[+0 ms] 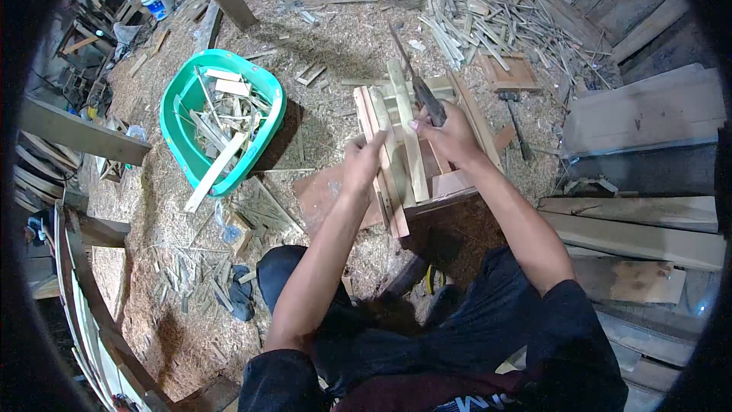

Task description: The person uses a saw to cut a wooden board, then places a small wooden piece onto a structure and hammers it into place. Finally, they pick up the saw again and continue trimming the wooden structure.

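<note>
My right hand (450,133) is wrapped round the dark handle of a long-bladed knife (415,76), its blade pointing up and away. Under that hand a pale wood strip (409,141) lies lengthwise over a low wooden stand (450,187). My left hand (364,159) closes on a pale wood piece (386,137) at the stand's left side, its fingertips at the piece's edge. Just below it, a reddish strip (395,210) runs along the stand's left edge.
A green tub (171,118) of wood offcuts stands at the left. Thin sticks (488,23) are heaped at the back right. A hammer (518,126) lies right of the stand; boards (633,236) are stacked at the far right. Shavings cover the floor.
</note>
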The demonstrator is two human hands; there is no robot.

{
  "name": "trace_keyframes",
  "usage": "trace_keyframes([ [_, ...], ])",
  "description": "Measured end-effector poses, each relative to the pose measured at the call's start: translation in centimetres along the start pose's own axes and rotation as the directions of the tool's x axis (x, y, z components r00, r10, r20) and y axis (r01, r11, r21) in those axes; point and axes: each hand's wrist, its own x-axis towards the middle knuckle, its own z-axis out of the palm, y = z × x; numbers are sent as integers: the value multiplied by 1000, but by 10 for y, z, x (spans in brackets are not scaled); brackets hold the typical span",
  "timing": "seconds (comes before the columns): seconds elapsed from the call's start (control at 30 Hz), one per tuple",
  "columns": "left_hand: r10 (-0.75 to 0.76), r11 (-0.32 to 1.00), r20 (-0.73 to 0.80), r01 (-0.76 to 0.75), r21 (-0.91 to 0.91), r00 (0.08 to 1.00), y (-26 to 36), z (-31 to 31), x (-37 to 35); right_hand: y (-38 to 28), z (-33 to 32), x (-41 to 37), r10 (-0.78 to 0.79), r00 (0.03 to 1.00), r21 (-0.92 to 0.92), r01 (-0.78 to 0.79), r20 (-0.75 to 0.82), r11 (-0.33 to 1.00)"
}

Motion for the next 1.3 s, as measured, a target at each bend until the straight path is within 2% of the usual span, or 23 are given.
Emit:
trace_keyframes([
  [0.03,170,981,-106,-158,110,980,1,-3,2,-1,0,-1,4,1000,58,-4,-5,998],
  [0.07,311,947,-65,-303,110,948,4,-7,4,-4,-1,-3,-12,1000,70,13,-8,997],
  [0.13,570,817,7,-568,96,821,15,-12,5,-23,-3,-12,-47,999,95,48,-9,994],
  [0.17,511,857,119,-515,6,852,21,-14,2,-33,-4,-16,-27,1000,114,26,9,993],
  [0.27,608,792,53,-601,-112,792,41,-1,-16,-62,-4,-32,5,999,146,-13,53,989],
  [0.33,650,717,65,-583,-381,757,50,-3,-17,-77,-4,-42,-18,998,137,10,54,991],
  [0.37,672,661,71,-554,-507,737,54,-3,-18,-74,-2,-44,-94,995,64,92,21,994],
  [0.47,673,687,92,-574,-445,734,70,-12,-29,-86,-6,-52,-9,998,87,4,58,996],
  [0.5,680,661,102,-547,-513,726,70,-12,-31,-83,-4,-52,7,998,150,-16,56,988],
  [0.6,656,608,92,-453,-652,749,84,-16,-51,-95,-10,-51,-68,996,253,81,-57,964],
  [0.63,676,668,77,-566,-483,733,100,-24,-68,-114,-17,-53,-94,988,235,120,-119,965],
  [0.67,630,688,64,-518,-508,774,109,-27,-79,-119,-18,-49,-209,960,265,255,-188,930],
  [0.7,662,674,53,-562,-479,748,118,-28,-90,-142,-22,-53,-171,967,340,228,-190,912],
  [0.73,690,660,45,-602,-450,723,132,-31,-102,-168,-28,-54,-129,974,411,197,-188,890],
  [0.83,568,804,123,-517,-295,814,196,-45,-159,-266,-54,-49,-162,977,410,207,-141,889],
  [0.87,526,843,149,-489,-226,838,221,-50,-178,-300,-63,-47,-141,984,466,176,-108,867],
  [0.97,508,861,183,-499,-93,842,294,-73,-230,-410,-89,-35,-103,994,611,68,22,789],
  [1.03,509,858,164,-514,-12,845,354,-92,-274,-472,-105,-29,-64,994,581,-1,92,814],
  [1.17,410,911,169,-409,-41,896,453,-146,-352,-609,-128,-32,-2,975,577,-130,223,806],
  [1.23,372,905,146,-323,-275,917,496,-168,-395,-669,-131,-37,-24,965,596,-142,262,790],
  [1.27,358,877,139,-282,-390,923,518,-180,-415,-695,-132,-37,-44,957,526,-118,285,842],
  [1.3,299,927,188,-238,-288,936,555,-202,-444,-719,-134,-39,-59,949,452,-93,311,887],
])
